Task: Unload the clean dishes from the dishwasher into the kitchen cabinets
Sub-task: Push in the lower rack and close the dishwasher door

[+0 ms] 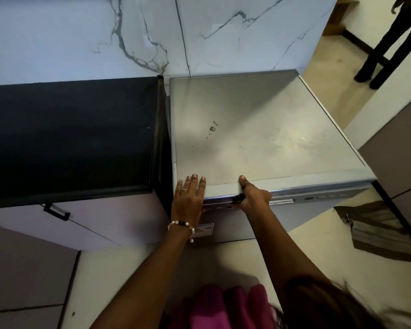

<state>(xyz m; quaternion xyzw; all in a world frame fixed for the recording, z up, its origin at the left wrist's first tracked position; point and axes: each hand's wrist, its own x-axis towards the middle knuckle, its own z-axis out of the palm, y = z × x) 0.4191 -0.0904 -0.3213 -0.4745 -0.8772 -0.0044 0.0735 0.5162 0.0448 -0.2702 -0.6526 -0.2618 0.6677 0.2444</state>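
Fingers (pixel 196 180) of the left hand (pixel 188 203) lie flat and spread on the front edge of the dishwasher (pixel 259 129) top, holding nothing, only bracing. The right hand (pixel 254 198) is curled under the lip of the door (pixel 259 219), its fingers hidden in the recess and its thumb on top; it seems closed on the door handle (pixel 226 199). No dishes show; they are presumably inside, behind the shut door. The machine stands just beside the dark table (pixel 69 138), with lower cabinets (pixel 93 222) beneath it. To open well, I judge the pull should go outward and down, steadily, while the left hand presses to keep the unit from shifting, feet clear of the door's swing.
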